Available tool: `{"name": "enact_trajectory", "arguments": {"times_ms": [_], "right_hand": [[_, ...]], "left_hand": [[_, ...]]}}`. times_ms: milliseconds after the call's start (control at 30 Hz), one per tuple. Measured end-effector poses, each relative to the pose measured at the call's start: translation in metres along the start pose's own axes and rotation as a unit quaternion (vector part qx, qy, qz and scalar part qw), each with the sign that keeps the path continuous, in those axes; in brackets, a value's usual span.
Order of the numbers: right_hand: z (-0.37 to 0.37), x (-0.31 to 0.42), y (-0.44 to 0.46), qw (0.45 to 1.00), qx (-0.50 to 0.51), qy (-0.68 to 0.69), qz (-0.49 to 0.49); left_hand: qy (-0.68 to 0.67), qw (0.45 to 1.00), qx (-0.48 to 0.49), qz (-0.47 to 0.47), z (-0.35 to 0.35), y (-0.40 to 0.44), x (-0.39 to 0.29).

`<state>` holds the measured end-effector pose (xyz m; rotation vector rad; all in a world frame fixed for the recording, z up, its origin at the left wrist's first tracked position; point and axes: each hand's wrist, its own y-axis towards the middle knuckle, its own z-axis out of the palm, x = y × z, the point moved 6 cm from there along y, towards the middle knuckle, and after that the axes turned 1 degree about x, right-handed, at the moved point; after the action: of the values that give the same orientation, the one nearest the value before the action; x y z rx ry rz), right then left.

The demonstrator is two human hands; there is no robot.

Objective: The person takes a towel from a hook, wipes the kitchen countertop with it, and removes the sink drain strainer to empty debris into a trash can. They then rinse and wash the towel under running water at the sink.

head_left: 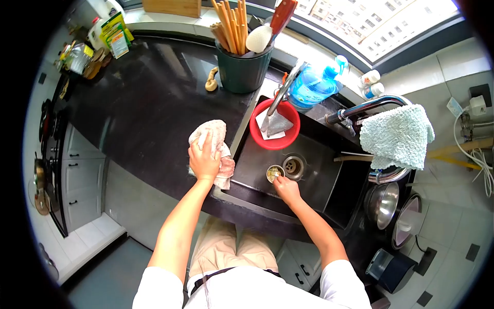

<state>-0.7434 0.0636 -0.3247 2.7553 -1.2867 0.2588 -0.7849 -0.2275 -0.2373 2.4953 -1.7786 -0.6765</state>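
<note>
On the black countertop, just left of the sink, my left hand (204, 158) presses down on a crumpled pink and white cloth (225, 174), fingers bent over it. My right hand (286, 189) reaches into the dark sink (319, 175) and has its fingers closed at the edge of a small round strainer (274, 173) with yellowish scraps in it. The metal drain opening (294, 166) lies just right of the strainer. A red basin (284, 141) holding a grey and white item stands at the sink's far left corner.
Behind the sink stand a dark green utensil bin (242, 72) and a blue bottle (309, 90). A ginger-like piece (211, 81) lies on the counter. A pale green towel (396, 136) hangs over the faucet. Metal bowls (383, 205) stand at the right.
</note>
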Motion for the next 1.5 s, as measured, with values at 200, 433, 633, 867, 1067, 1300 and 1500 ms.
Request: {"name": "enact_trajectory", "arguments": {"times_ms": [200, 433, 633, 867, 1067, 1300, 1500], "right_hand": [[-0.048, 0.028, -0.034, 0.985, 0.056, 0.097, -0.130], [-0.074, 0.029, -0.069, 0.989, 0.039, 0.073, -0.122], [-0.047, 0.004, -0.073, 0.991, 0.068, 0.087, -0.077], [0.057, -0.020, -0.022, 0.985, 0.173, 0.016, -0.011], [0.116, -0.026, -0.016, 0.906, 0.382, 0.140, 0.115], [-0.034, 0.048, -0.010, 0.952, -0.065, 0.284, 0.094], [-0.101, 0.238, -0.055, 0.924, -0.042, 0.380, 0.013]], "left_hand": [[-0.044, 0.994, 0.087, -0.051, -0.024, -0.007, -0.009], [-0.033, 0.997, 0.001, -0.069, -0.058, -0.071, -0.033], [-0.068, 0.994, 0.004, -0.088, -0.087, -0.128, -0.044], [-0.110, 0.990, -0.005, -0.092, -0.093, -0.159, -0.045], [-0.136, 0.982, 0.004, -0.131, -0.127, -0.191, -0.028], [-0.160, 0.961, -0.068, -0.217, -0.209, -0.260, 0.027], [-0.131, 0.938, -0.132, -0.294, -0.288, -0.395, 0.106]]}}
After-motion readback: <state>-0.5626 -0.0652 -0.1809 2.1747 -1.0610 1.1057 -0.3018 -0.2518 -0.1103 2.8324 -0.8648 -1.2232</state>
